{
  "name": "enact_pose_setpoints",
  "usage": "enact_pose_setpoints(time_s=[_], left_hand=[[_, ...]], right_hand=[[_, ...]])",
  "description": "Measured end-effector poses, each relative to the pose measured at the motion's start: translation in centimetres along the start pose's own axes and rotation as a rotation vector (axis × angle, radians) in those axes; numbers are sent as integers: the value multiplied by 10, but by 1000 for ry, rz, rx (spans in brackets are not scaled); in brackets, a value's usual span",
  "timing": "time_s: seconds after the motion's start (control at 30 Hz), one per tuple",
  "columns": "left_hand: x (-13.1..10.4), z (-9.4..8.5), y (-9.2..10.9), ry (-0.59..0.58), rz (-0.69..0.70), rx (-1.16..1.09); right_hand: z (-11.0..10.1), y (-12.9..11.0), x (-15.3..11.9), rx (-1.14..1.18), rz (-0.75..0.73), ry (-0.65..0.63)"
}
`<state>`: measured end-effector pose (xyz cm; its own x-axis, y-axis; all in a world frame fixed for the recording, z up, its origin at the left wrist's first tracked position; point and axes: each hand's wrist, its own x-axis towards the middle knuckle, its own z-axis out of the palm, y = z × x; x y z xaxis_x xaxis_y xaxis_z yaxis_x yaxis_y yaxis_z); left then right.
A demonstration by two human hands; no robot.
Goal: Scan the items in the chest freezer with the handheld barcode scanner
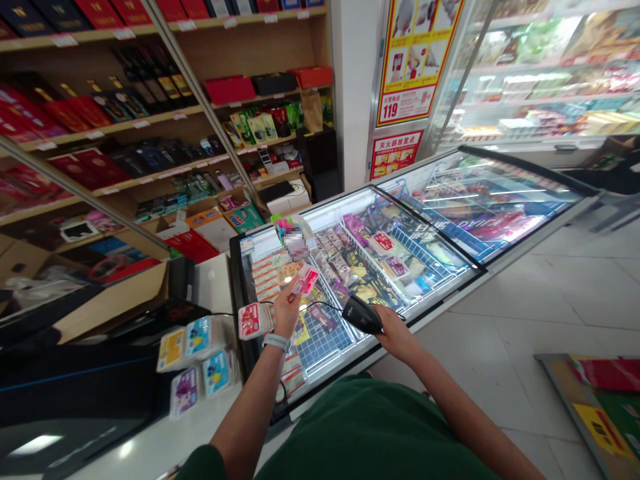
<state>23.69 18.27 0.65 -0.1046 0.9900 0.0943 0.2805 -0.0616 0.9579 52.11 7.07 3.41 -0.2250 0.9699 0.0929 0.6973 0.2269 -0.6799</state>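
My left hand (286, 312), with a pale watch (277, 343) on its wrist, grips a small flat pack with a pink-red and white label (306, 280) above the glass top of a chest freezer (345, 357). My right hand (393, 331) is wrapped round a black handheld barcode scanner (361, 315), whose head faces left toward the pack. A thin black cable runs from the scanner to the left, passing by my left hand. Beside that wrist, at the freezer's left edge, lies a red-labelled pack (250, 321). Stacked clear packs with blue labels (199, 335), yellow labels (171, 349) and purple labels (185, 392) rest on the white counter.
Under the freezer glass are wire baskets (325, 340) of frozen packages. Shelves (145, 180) with boxes and bottles line the back left. A lit display fridge (540, 87) stands at the upper right. An open cardboard box (120, 300) and dark equipment (75, 400) occupy the left.
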Motion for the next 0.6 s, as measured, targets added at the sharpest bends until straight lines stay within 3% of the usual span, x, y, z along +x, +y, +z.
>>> enact_pose_setpoints(time_s=[0.6], left_hand=[[0, 0, 0, -9, 8, -84]], right_hand=[[0, 1, 1, -28, -12, 10]])
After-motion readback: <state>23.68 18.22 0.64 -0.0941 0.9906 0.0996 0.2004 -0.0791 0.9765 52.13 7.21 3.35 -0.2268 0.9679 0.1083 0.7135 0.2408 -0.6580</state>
